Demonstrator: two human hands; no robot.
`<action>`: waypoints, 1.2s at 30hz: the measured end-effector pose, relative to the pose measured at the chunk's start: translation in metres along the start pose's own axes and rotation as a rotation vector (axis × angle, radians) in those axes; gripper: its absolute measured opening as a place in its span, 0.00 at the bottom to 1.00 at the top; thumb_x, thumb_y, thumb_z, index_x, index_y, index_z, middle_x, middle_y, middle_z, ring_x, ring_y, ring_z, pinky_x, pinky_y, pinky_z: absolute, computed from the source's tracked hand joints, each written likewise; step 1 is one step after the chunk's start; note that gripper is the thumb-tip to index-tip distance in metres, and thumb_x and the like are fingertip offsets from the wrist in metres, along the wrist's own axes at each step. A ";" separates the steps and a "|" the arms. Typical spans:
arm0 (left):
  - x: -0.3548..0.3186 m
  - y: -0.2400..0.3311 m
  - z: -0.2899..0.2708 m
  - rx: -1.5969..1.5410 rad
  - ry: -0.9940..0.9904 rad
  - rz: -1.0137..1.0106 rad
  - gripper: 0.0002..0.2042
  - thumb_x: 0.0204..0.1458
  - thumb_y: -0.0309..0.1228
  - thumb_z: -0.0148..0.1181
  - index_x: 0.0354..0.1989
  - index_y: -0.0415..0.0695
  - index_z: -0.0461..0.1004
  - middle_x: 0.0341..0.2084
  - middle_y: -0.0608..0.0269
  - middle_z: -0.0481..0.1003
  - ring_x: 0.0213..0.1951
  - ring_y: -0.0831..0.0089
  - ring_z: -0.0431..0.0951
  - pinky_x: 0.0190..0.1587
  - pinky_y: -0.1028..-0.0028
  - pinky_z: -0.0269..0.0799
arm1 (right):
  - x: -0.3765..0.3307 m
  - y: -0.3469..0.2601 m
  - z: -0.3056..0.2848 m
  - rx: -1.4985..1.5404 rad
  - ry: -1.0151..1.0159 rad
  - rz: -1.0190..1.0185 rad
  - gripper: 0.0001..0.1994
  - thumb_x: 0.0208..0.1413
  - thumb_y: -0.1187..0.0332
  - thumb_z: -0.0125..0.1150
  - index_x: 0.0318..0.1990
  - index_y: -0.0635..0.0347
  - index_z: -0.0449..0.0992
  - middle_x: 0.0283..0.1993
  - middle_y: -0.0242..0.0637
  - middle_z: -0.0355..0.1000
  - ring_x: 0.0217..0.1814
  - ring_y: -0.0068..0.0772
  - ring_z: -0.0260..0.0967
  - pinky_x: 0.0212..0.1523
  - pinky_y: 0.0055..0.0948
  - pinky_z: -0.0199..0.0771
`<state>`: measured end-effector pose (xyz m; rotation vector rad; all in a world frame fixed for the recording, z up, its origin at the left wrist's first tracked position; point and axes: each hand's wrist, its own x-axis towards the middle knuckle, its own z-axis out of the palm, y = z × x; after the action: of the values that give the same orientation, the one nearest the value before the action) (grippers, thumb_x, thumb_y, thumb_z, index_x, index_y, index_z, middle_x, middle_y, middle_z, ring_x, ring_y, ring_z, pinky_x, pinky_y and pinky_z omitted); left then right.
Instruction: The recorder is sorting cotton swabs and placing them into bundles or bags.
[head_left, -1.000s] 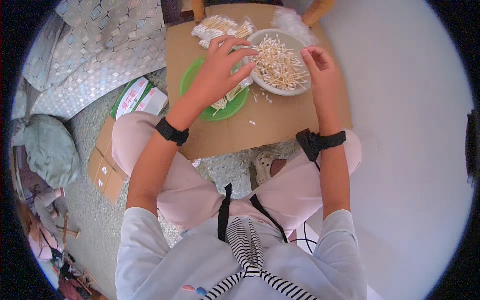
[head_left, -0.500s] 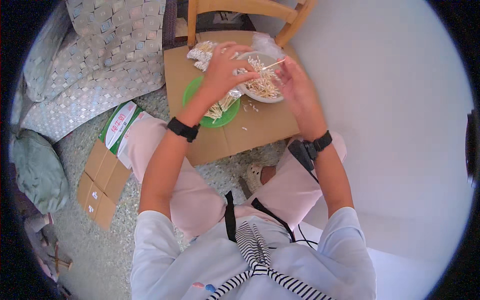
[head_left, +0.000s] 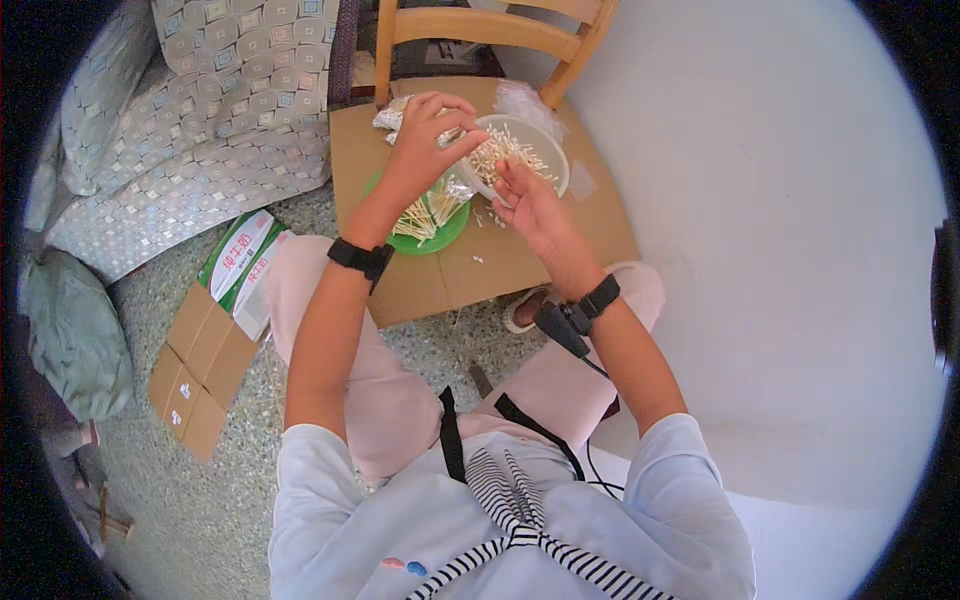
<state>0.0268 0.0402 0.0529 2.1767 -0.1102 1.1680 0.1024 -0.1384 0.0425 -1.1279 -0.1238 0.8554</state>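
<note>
My left hand (head_left: 428, 142) hovers at the left rim of a white bowl (head_left: 562, 172), with thumb and index fingertip brought close together. Whatever they may hold is too small to make out. My right hand (head_left: 535, 210) is over the bowl's front edge, palm partly turned up, its fingers loosely bent and apart. No swab shows in it. Loose cotton swabs (head_left: 508, 148) with pale sticks and white tips fill the bowl. Partly under my left wrist is a green basket (head_left: 440, 238), holding bundled swabs (head_left: 420, 220) and some in clear wrapping.
Cardboard (head_left: 420, 290) covers the seat of a wooden chair (head_left: 485, 27). Swab packs (head_left: 392, 113) and a clear plastic bag (head_left: 525, 100) lie toward the back. A wall (head_left: 760, 250) stands close on the right; a patterned cover (head_left: 230, 150) hangs at left above a flattened carton (head_left: 205, 345).
My right hand has moved left and nearer me; the swab seen at its fingertips no longer shows. My left hand has shifted slightly left, its thumb and index fingertip closer together.
</note>
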 end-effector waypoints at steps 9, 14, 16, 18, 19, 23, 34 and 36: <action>-0.001 -0.009 0.003 0.082 0.042 -0.046 0.07 0.46 0.36 0.66 0.31 0.48 0.80 0.42 0.68 0.74 0.53 0.60 0.63 0.57 0.64 0.58 | 0.019 0.002 -0.007 -0.164 -0.032 -0.199 0.11 0.61 0.61 0.56 0.44 0.58 0.75 0.40 0.29 0.76 0.33 0.18 0.70 0.34 0.18 0.69; -0.006 -0.008 0.008 0.098 -0.081 -0.034 0.07 0.47 0.37 0.65 0.33 0.50 0.81 0.46 0.69 0.73 0.56 0.60 0.61 0.60 0.64 0.56 | 0.041 -0.017 -0.020 -0.250 -0.024 -0.354 0.12 0.60 0.64 0.58 0.46 0.61 0.75 0.40 0.32 0.77 0.34 0.20 0.71 0.35 0.18 0.70; -0.010 -0.006 0.010 0.125 -0.127 -0.093 0.07 0.48 0.36 0.64 0.32 0.49 0.81 0.47 0.68 0.72 0.57 0.60 0.60 0.60 0.64 0.56 | 0.046 -0.021 -0.026 -0.264 -0.055 -0.385 0.13 0.59 0.64 0.59 0.46 0.62 0.75 0.40 0.32 0.77 0.35 0.21 0.72 0.35 0.18 0.71; -0.015 -0.009 0.010 0.087 -0.156 -0.155 0.07 0.48 0.37 0.64 0.31 0.48 0.81 0.47 0.68 0.72 0.56 0.60 0.60 0.60 0.64 0.56 | 0.050 -0.020 -0.026 -0.416 -0.070 -0.522 0.12 0.58 0.67 0.61 0.46 0.65 0.75 0.41 0.35 0.77 0.38 0.22 0.73 0.37 0.20 0.72; -0.017 -0.009 0.011 0.038 -0.173 -0.212 0.07 0.49 0.37 0.64 0.30 0.48 0.81 0.47 0.68 0.72 0.56 0.60 0.60 0.60 0.64 0.55 | 0.051 -0.015 -0.030 -0.399 -0.074 -0.516 0.12 0.58 0.67 0.61 0.46 0.65 0.75 0.41 0.35 0.77 0.38 0.22 0.73 0.37 0.20 0.72; -0.020 -0.007 0.018 0.147 -0.217 -0.177 0.07 0.49 0.36 0.63 0.27 0.48 0.81 0.47 0.66 0.73 0.55 0.61 0.64 0.60 0.63 0.55 | 0.056 -0.003 -0.032 -0.382 -0.153 -0.528 0.10 0.57 0.72 0.61 0.44 0.66 0.76 0.41 0.36 0.77 0.38 0.21 0.72 0.38 0.20 0.72; -0.007 -0.009 0.001 0.301 -0.291 -0.117 0.10 0.46 0.38 0.66 0.36 0.50 0.79 0.50 0.63 0.71 0.57 0.60 0.63 0.62 0.63 0.52 | 0.053 0.004 -0.025 -0.353 -0.136 -0.524 0.08 0.55 0.72 0.62 0.42 0.62 0.78 0.39 0.31 0.76 0.32 0.16 0.69 0.32 0.17 0.70; -0.011 -0.020 -0.007 0.251 -0.335 -0.179 0.15 0.46 0.38 0.66 0.42 0.49 0.77 0.50 0.61 0.71 0.56 0.59 0.65 0.62 0.63 0.55 | 0.053 0.006 -0.024 -0.480 -0.087 -0.607 0.07 0.55 0.71 0.62 0.41 0.61 0.79 0.37 0.28 0.76 0.31 0.15 0.68 0.30 0.17 0.69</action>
<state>0.0224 0.0576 0.0371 2.5305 0.0921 0.7423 0.1472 -0.1210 0.0098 -1.3903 -0.7363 0.3293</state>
